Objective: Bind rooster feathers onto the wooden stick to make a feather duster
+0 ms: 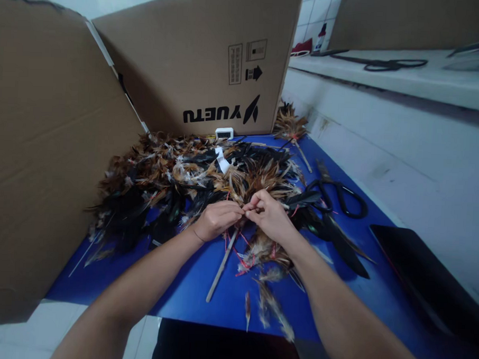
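My left hand (216, 220) and my right hand (269, 215) meet at the middle of a blue work surface (203, 284), fingers pinched together on a bundle of brown feathers (259, 180) bound to a thin wooden stick (222, 266). The stick slants down toward me from between the hands. Red thread (236, 251) trails below the hands. Loose feathers (269, 302) lie on the blue surface in front of my right forearm.
A heap of dark and brown feathers (152, 181) covers the left back. Cardboard panels (46, 139) wall the left and rear. Black scissors (338, 194) lie to the right, a finished feather bundle (289, 126) behind, and a dark flat object (421, 277) at right.
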`<action>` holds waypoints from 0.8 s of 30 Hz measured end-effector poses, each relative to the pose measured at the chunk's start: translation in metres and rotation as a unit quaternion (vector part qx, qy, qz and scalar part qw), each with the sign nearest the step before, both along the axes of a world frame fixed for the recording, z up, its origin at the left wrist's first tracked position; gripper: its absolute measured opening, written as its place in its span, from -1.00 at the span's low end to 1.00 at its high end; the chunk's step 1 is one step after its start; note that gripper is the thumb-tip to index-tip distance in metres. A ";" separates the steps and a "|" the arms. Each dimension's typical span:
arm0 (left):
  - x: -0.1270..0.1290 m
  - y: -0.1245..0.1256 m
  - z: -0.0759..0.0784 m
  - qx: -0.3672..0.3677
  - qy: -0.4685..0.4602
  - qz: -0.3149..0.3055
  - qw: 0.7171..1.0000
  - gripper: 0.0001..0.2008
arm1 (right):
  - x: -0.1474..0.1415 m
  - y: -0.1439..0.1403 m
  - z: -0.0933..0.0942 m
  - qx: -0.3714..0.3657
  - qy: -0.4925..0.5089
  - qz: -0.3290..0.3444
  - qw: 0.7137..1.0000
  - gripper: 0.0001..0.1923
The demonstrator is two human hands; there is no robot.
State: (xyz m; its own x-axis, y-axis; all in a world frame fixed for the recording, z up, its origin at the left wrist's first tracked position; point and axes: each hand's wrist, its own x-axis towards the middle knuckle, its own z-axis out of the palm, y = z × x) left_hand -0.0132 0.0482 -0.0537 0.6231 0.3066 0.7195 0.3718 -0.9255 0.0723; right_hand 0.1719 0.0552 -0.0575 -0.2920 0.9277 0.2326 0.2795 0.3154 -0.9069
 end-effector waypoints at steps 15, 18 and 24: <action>-0.001 0.007 -0.002 -0.025 -0.021 0.000 0.999 -0.90 | -0.005 -0.003 0.010 0.057 -0.057 -0.011 0.997 -0.79; -0.001 0.008 -0.003 -0.021 -0.026 0.002 0.999 -0.91 | -0.008 -0.004 0.012 0.060 -0.076 -0.033 0.995 -0.78; -0.002 0.007 -0.005 0.013 0.006 0.020 1.000 -0.92 | -0.010 -0.003 0.011 0.036 -0.051 -0.068 0.996 -0.73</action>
